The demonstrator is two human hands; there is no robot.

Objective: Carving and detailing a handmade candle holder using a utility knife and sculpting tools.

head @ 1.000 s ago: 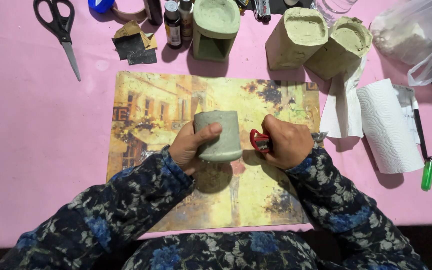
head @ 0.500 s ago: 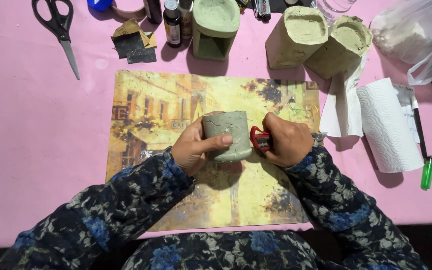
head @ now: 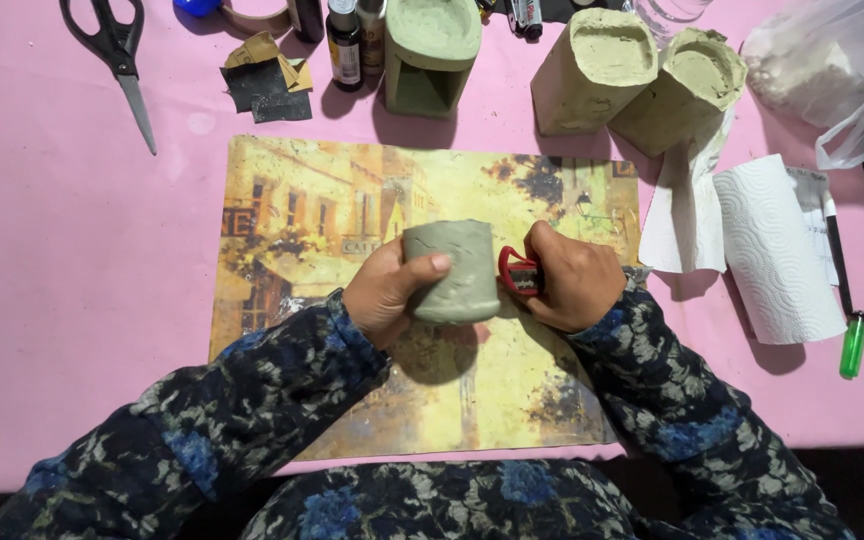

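My left hand (head: 384, 292) grips a grey-green clay cup (head: 452, 268), holding it on its side just above a yellow picture placemat (head: 352, 220). The thumb lies across the cup's wall. My right hand (head: 570, 278) is closed around a small red-handled tool (head: 518, 272), whose end touches the cup's right edge. The tool's tip is hidden behind the cup. Both forearms wear dark floral sleeves.
On the pink table (head: 42, 250) lie black scissors (head: 117, 55), sandpaper scraps (head: 264, 75), small bottles (head: 344, 45), three other clay vessels (head: 432, 50) (head: 592, 65) (head: 687, 85), a paper towel roll (head: 772, 250), a green lighter (head: 854, 343) and a plastic bag (head: 832, 70).
My left hand has turned the cup, showing a more textured side and moving my thumb across it. The right hand with the red tool stayed against the cup.
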